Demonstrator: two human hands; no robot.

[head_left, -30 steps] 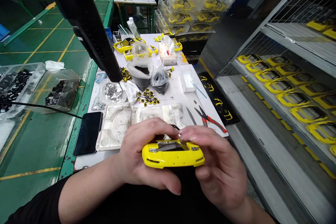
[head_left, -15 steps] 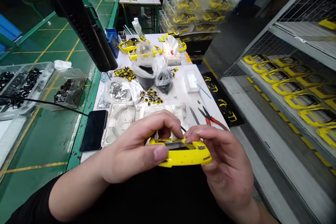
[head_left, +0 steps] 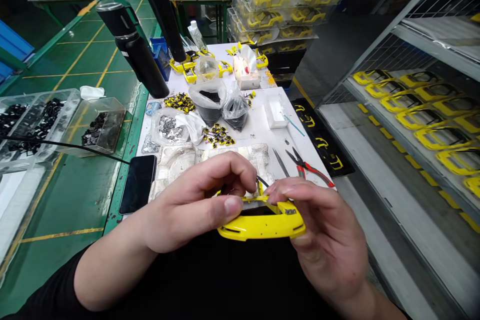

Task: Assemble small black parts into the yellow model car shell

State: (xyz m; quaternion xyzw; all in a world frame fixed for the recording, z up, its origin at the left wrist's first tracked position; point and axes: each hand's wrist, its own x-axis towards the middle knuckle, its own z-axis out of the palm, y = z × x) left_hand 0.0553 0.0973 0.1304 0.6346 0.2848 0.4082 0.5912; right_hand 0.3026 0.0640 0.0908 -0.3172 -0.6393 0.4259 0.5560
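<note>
A glossy yellow model car body (head_left: 262, 227) is held up in front of my chest, its long smooth side facing me. My right hand (head_left: 326, 230) grips its right end, with the thumb below and the fingers over the top. The thumb of my left hand (head_left: 202, 205) presses on the upper left edge, while the other fingers curl over the opening; their tips are partly hidden. Behind the hands lies a whitish moulded tray (head_left: 176, 157), partly covered by my left hand. Red-handled pliers (head_left: 309, 167) and pointed tweezers (head_left: 280, 162) lie beyond my right hand.
A phone (head_left: 138, 185) lies at the table's left edge. Small yellow-black parts (head_left: 219, 135), bags of black pieces (head_left: 208, 105) and a tissue pack (head_left: 246, 72) stand farther back. A black bottle (head_left: 137, 55) is at left. A rack shelf (head_left: 360, 90) with yellow car bodies runs along the right.
My left thumb has slid up off the front face of the car body onto its upper edge, baring the left end. The view has shifted slightly, showing the black bottle at left.
</note>
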